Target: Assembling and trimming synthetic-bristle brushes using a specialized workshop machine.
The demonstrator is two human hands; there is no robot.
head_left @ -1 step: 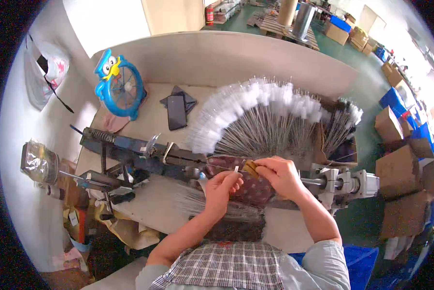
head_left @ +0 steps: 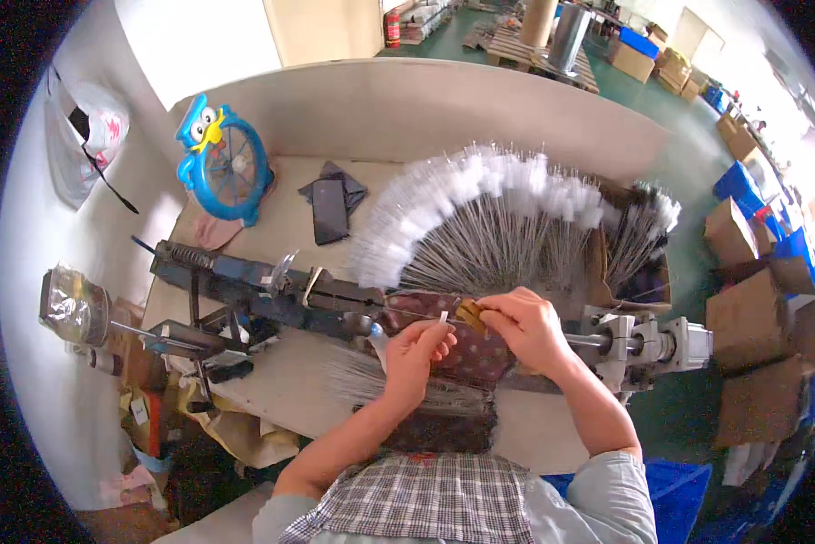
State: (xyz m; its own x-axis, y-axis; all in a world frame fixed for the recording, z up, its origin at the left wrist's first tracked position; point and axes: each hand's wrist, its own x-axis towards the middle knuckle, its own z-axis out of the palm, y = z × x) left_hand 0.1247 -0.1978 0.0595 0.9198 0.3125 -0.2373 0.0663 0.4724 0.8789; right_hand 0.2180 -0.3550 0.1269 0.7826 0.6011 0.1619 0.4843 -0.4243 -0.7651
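My left hand [head_left: 413,359] is closed in a pinch, with a small white piece [head_left: 444,316] sticking up from its fingertips. What kind of piece it is I cannot make out. Just right of it, my right hand [head_left: 527,332] grips a small brass-coloured block [head_left: 469,314] between thumb and fingers. A thin wire [head_left: 414,313] runs from the machine's dark bar toward the block. Beneath both hands lies a dark red dotted cloth [head_left: 466,356]. Beyond them a wide fan of thin wire-stemmed brushes [head_left: 480,236] with white tips covers the table.
A long dark machine [head_left: 321,308] reaches in from the left, and a metal shaft with a motor [head_left: 684,346] stands at right. Loose wires [head_left: 357,381] lie near my left forearm. Farther back are a phone [head_left: 331,210], a blue cartoon-shaped fan [head_left: 230,168] and a carton of brushes [head_left: 639,245].
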